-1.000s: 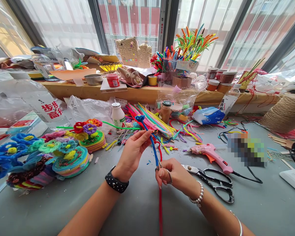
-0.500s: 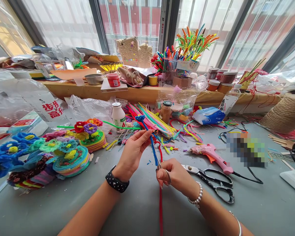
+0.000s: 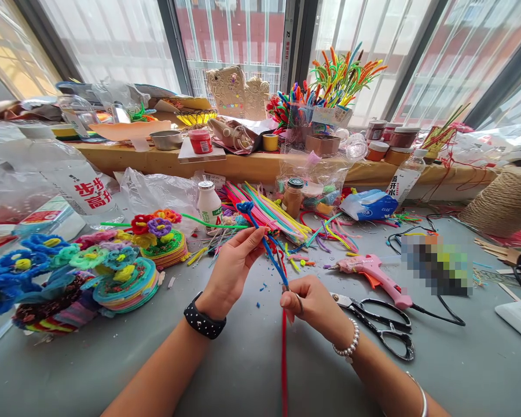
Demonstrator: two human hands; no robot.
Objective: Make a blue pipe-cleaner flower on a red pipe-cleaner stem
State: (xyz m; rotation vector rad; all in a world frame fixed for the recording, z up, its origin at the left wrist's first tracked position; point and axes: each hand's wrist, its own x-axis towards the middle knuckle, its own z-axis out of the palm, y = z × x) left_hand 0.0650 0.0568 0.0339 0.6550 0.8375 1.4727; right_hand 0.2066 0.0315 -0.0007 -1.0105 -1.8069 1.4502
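Between finger and thumb my left hand pinches a blue pipe cleaner, whose upper end is curled into a small blue shape. My right hand is closed round small scissors, their blades pointing up along the blue strip. The strip's lower end meets my right fingertips. A long red strip runs down behind the scissors toward the near table edge. Blue fluff bits lie on the grey table below my hands.
Pipe cleaner flowers stand at the left. A pink glue gun and large black-handled scissors lie right of my right hand. Behind are a white bottle, a brown jar and loose pipe cleaners.
My right hand and the small scissors have shifted slightly right. The blue strip slants more, and another blue bit of fluff lies on the table.
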